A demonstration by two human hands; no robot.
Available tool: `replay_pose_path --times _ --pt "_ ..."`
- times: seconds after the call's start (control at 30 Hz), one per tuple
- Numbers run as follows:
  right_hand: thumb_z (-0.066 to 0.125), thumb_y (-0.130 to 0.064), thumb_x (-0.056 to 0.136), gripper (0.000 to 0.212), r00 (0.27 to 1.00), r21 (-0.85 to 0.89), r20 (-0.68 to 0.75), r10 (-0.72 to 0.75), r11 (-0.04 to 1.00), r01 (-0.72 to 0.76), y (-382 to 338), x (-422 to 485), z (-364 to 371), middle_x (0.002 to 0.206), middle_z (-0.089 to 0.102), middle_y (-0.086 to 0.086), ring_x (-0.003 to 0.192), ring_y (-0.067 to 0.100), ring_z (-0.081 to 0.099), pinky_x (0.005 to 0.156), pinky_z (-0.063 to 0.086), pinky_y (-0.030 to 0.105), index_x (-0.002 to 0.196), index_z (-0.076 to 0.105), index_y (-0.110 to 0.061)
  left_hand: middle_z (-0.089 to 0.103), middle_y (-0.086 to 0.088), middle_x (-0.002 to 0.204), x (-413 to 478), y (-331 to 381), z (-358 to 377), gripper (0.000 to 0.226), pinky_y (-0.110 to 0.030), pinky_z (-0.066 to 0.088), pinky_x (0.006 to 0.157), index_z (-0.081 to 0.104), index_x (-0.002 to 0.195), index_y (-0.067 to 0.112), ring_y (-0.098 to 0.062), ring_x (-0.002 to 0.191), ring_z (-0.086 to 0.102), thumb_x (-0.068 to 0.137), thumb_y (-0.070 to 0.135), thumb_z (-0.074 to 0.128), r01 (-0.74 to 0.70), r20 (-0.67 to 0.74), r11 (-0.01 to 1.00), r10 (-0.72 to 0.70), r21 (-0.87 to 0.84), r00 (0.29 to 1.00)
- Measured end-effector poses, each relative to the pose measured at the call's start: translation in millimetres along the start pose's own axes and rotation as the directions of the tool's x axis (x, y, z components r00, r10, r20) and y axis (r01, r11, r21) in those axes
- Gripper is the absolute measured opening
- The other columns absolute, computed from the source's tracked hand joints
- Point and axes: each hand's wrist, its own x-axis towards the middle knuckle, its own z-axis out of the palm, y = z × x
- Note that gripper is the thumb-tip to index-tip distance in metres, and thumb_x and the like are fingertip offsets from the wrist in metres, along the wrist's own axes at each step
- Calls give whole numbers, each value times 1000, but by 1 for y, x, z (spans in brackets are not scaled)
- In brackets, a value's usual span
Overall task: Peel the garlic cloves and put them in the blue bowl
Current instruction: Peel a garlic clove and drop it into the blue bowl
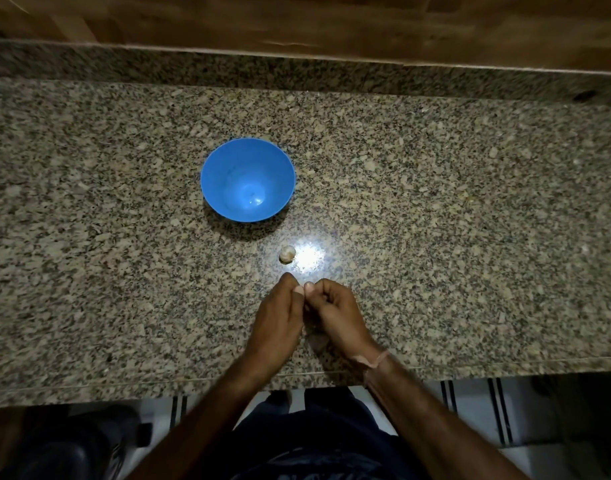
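Hovering close together over the granite counter [435, 202], the left hand [280, 317] and right hand [335, 313] are curling inward, thumbs meeting tip to tip. Whatever is sitting between them is hidden, so cannot tell whether a clove is being gripped. One garlic clove [287, 254], skin seemingly on, is lying just beyond the fingertips. The blue bowl [221, 174] is standing farther out, ahead-left of the left hand, holding nothing. Judging peeling under way: best splitting the skin with thumbnails, working low over the counter.

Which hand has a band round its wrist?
The right hand: a pale band crosses its wrist, while the wrist of the left hand is bare.
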Motion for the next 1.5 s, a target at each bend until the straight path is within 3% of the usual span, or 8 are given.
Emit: replay_pose_path --times 0.17,0.23,0.4,0.53,0.9,1.07,1.2,1.5 --pt "62 -20 103 27 948 -390 -67 -312 883 263 5 -3 1 66 58 -2 61 11 52 56 35 20 78 59 -10 46 -6 75 7 0 0 27 -40 34 63 44 85 14 -19 67 43 108 27 37 251 65 952 -244 -172 968" --pt "60 -20 104 30 921 -481 -62 -384 820 310 4 -3 2 63 52 -5 57 9 45 54 29 19 76 54 -12 46 -6 76 7 1 2 28 -38 35 61 45 87 13 -18 67 43 109 27 36 248 66 950 -239 -191 969" --pt "61 -21 105 38 995 -62 -98 -19 998 13 -1 1 6 62 49 -6 60 8 44 59 37 26 69 53 -15 42 0 76 1 -2 2 23 -23 27 55 38 90 18 -9 63 35 111 25 34 -87 -33 995 88 45 996" --pt "64 -22 104 31 997 111 -64 51 993 -44 -2 2 6 66 53 3 61 12 49 60 42 27 77 60 -7 43 3 76 0 -5 1 23 -26 30 56 39 89 24 -7 64 38 112 25 35 -74 -61 997 73 -19 995" --pt "68 -25 101 28 978 -78 -189 -90 994 77 -3 -2 8 73 69 9 68 14 63 67 53 36 78 67 -8 46 5 73 -1 -2 1 22 -35 32 57 43 92 19 -6 62 40 111 29 37 -28 -105 998 22 -54 994" --pt "65 -23 103 35 994 259 -74 83 964 -61 -8 -5 7 75 66 15 67 20 59 64 51 31 87 66 8 55 6 75 0 0 3 19 -29 43 56 45 94 20 -4 65 53 110 27 39 -24 -128 999 19 -36 992" --pt "66 -14 101 15 970 500 8 243 839 -214 -10 -5 7 78 67 12 66 14 61 60 56 21 100 66 1 55 7 75 -1 2 3 22 -23 39 53 45 93 18 -5 64 54 109 32 38 -46 -115 998 51 46 992" --pt "67 -3 98 19 991 413 15 134 902 -128 -8 -10 -2 103 77 24 84 22 75 73 61 30 111 70 9 53 -1 79 0 6 2 33 -40 40 56 43 94 15 -18 67 51 102 43 28 -60 -123 984 81 165 989"
